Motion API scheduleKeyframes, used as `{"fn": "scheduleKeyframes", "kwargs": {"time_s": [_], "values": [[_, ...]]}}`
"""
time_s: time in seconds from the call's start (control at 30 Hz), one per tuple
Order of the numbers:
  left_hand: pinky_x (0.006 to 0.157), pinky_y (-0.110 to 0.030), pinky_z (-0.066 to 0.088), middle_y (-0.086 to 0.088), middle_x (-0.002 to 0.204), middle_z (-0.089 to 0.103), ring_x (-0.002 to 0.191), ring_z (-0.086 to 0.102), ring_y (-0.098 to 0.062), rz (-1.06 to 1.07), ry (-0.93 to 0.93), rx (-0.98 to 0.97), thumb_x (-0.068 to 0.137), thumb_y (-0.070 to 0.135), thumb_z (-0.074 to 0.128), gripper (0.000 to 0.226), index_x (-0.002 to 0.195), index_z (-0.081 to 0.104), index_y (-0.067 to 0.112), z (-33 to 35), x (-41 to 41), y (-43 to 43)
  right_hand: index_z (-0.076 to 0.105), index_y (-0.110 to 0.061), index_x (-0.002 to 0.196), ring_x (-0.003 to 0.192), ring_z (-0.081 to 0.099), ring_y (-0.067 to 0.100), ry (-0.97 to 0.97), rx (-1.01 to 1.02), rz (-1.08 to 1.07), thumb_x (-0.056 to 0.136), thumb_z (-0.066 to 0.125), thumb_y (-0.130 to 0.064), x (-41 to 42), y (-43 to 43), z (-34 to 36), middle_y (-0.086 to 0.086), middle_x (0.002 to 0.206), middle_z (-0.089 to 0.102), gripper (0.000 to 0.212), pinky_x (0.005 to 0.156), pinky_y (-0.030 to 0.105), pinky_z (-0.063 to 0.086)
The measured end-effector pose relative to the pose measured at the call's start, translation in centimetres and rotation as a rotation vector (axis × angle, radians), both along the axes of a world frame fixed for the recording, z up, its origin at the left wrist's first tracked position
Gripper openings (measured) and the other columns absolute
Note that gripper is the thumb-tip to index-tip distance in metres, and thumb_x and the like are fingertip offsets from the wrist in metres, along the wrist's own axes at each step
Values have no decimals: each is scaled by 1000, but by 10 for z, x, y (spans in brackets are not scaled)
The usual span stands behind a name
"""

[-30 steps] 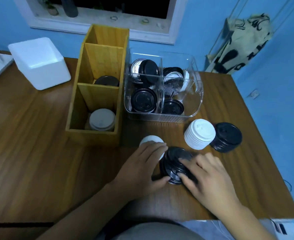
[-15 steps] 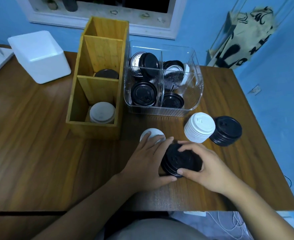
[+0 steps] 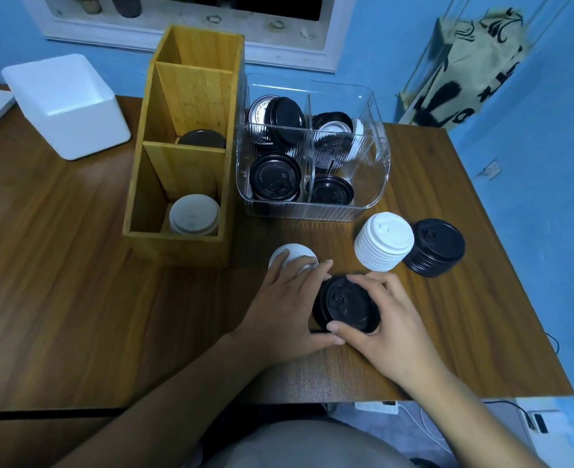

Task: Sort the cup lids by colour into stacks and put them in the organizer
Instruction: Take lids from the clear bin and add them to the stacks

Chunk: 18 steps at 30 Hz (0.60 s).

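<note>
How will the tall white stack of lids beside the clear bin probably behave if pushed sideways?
The white lid stack looks tall for its base, so a high push would likely tip or splay it. The lids seem thin plastic, so probably light; pushed low, it may slide on the table.

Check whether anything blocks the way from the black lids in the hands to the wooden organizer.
Only a white lid on the table, partly under the left hand, lies between the black lids and the organizer. Lifting them should clear it.

The left hand (image 3: 285,305) is partly covering a white lid (image 3: 295,253); the organizer divider (image 3: 184,170) is hiding most of a dark lid (image 3: 201,138).
</note>
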<state>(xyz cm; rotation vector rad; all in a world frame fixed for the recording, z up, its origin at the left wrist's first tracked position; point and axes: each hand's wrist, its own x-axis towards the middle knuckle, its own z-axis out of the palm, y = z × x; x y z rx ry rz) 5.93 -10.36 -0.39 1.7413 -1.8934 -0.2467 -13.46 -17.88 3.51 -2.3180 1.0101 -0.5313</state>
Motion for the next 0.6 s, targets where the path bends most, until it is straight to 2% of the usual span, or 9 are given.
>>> {"fn": "scheduleKeyframes", "kwargs": {"time_s": [0.2,0.37,0.5,0.6], "values": [[124,-53,13,0,142,56,143,38,-21,-6,-28,-11,76,79,62,102,149,41,12,0,0,0,60,-23,133,113,52,3,14,2,13,69,80,-62,5,-1,-2,-12,118,45,77,93,27,51],[125,-51,11,3,152,49,148,32,-20,-7,-71,1,77,84,56,96,144,53,15,0,2,1,60,-29,131,116,51,2,1,110,5,67,74,-72,7,-2,-4,-18,118,42,79,93,22,48],[126,-48,6,4,153,47,149,30,-20,0,-98,16,76,87,52,97,142,56,16,-1,4,0,60,-30,129,120,51,5,-32,139,-17,77,68,-65,8,-1,-11,-20,123,44,64,96,29,49],[125,-49,8,5,153,47,149,29,-20,1,-112,13,74,88,54,99,142,56,16,-2,3,-1,55,-30,134,129,46,7,-34,121,-13,81,67,-63,7,2,-21,-18,134,44,64,105,34,43]]}}
